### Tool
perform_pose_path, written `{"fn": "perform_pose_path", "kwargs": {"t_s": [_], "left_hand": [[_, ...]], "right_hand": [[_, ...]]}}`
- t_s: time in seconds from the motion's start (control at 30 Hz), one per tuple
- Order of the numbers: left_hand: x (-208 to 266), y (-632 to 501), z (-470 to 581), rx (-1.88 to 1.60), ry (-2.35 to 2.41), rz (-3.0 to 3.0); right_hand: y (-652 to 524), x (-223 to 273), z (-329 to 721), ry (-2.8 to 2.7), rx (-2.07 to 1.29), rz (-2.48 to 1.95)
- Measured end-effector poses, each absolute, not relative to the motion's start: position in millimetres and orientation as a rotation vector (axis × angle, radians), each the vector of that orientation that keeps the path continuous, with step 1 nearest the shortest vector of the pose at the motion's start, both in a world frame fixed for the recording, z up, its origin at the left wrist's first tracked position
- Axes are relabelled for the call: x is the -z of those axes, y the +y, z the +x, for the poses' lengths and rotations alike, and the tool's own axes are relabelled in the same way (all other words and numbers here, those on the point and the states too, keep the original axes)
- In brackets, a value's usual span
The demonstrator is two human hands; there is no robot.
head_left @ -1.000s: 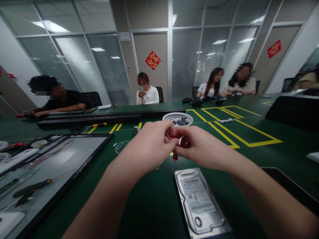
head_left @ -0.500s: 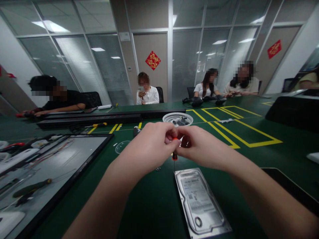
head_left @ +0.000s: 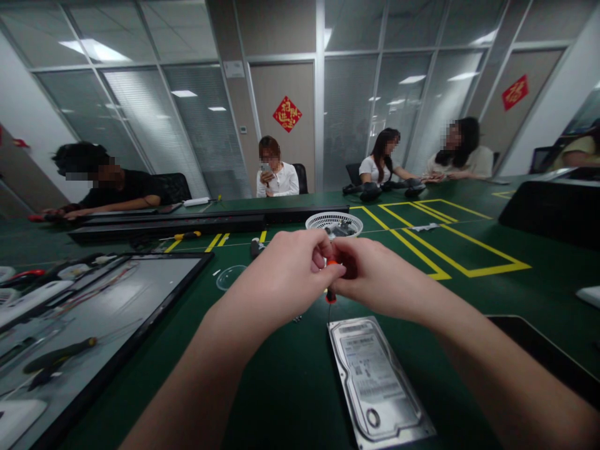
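Note:
Both of my hands meet over the far end of a hard disk drive [head_left: 375,381], which lies label up on the green table. My left hand [head_left: 300,269] pinches the orange and black handle of a small screwdriver [head_left: 331,296]. From the other side the fingers of my right hand [head_left: 363,269] close on the same handle, hiding most of it. The thin shaft points down to the drive's far left corner; whether the tip sits in a screw is too small to tell. A few tiny screws [head_left: 297,318] lie left of the drive.
A white basket [head_left: 334,215] with dark parts stands beyond my hands. At left, a flat panel [head_left: 154,287] carries tools and wires. A clear round dish [head_left: 229,277] is near my left wrist; a dark tablet-like slab [head_left: 544,350] lies by my right forearm. Several people sit across the table.
The screwdriver handle has shifted slightly to the right, and its shaft leans a little more. My right fingers have curled slightly differently around it. The drive has not moved.

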State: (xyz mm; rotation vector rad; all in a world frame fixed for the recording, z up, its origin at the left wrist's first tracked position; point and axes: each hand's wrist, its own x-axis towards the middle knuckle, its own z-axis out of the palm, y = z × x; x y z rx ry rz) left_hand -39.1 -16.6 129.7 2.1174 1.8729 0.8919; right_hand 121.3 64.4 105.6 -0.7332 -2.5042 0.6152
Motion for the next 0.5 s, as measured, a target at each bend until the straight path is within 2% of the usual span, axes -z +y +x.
{"fn": "perform_pose_path", "kwargs": {"t_s": [0.33,0.5], "left_hand": [[-129.8,-16.8,-38.7,-0.866,1.835,2.118],[-129.6,-16.2,-38.7,-0.870,1.887,2.136]], "right_hand": [[63.9,-106.3,121.7,-2.492,-0.726,-0.705],[62.5,-107.0,120.7,-2.503,-0.609,-0.758]]}}
